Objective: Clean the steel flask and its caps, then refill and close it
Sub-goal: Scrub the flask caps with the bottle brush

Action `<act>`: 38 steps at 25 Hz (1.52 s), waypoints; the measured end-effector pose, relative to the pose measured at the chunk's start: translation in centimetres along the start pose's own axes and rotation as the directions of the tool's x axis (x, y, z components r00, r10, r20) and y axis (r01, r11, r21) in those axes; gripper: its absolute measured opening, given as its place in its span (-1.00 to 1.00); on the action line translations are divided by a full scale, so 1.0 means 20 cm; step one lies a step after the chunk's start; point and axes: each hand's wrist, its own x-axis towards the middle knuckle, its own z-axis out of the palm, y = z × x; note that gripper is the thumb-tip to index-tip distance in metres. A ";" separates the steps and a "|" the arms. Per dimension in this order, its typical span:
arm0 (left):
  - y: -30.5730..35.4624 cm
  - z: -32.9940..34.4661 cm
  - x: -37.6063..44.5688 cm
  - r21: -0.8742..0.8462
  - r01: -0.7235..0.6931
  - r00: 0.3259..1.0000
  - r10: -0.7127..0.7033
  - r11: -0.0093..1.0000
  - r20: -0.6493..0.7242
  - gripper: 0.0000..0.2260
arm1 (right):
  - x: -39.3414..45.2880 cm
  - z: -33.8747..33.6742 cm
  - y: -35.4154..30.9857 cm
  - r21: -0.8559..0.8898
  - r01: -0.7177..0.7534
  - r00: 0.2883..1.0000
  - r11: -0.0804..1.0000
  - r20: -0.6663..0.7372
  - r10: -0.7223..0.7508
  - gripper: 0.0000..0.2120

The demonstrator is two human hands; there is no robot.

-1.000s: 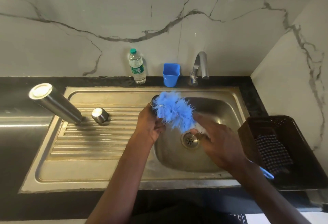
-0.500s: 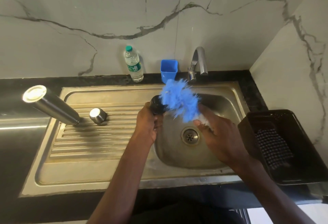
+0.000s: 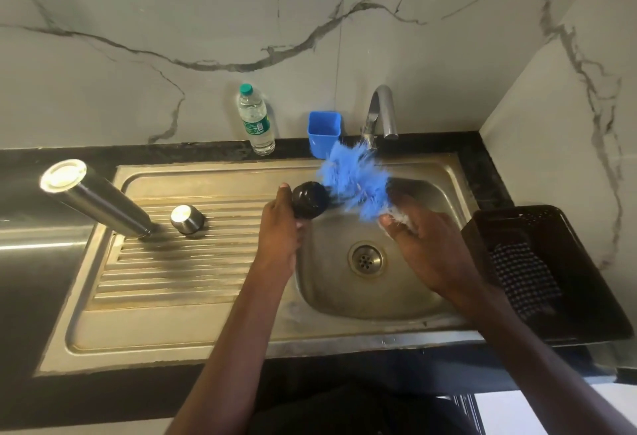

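Over the basin of the stainless steel sink (image 3: 213, 338), the left hand (image 3: 281, 231) is gripping a small round black cap (image 3: 309, 199), its fingers curled round the cap's side. The right hand (image 3: 425, 245) is clenching the white handle end of a fluffy blue bristle brush (image 3: 355, 183), whose bristles are touching the cap's right side, just below the curved metal tap (image 3: 381, 114). The tall cylindrical steel flask (image 3: 94, 198) is standing upside down at the back left corner of the ribbed draining board, with a small round steel cap (image 3: 187, 219) sitting just beside it on the right. Along the back edge of the dark bench (image 3: 41, 172), a clear plastic water bottle with a green lid (image 3: 255, 121) and a square blue plastic cup (image 3: 324, 132) are standing against the marble wall. A dark plastic basket (image 3: 555, 227) holding a chequered cloth (image 3: 524, 279) is sitting at the sink's right edge.
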 end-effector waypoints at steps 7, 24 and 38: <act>-0.02 -0.06 -0.04 -0.290 0.421 0.886 -0.322 0.859 0.334 -0.63 | -0.06 0.13 0.05 -0.075 -0.037 0.999 0.997 -0.031 0.035 -0.54; -0.06 -0.14 -0.16 -0.339 0.168 0.942 -0.050 0.926 0.331 -0.50 | -0.07 0.19 -0.05 0.093 0.006 0.999 0.996 -0.032 -0.003 -0.51; -0.10 -0.07 -0.07 -0.570 0.217 0.946 -0.028 0.792 0.322 -0.65 | -0.14 0.19 -0.04 0.025 -0.174 0.983 0.984 -0.058 0.176 -0.54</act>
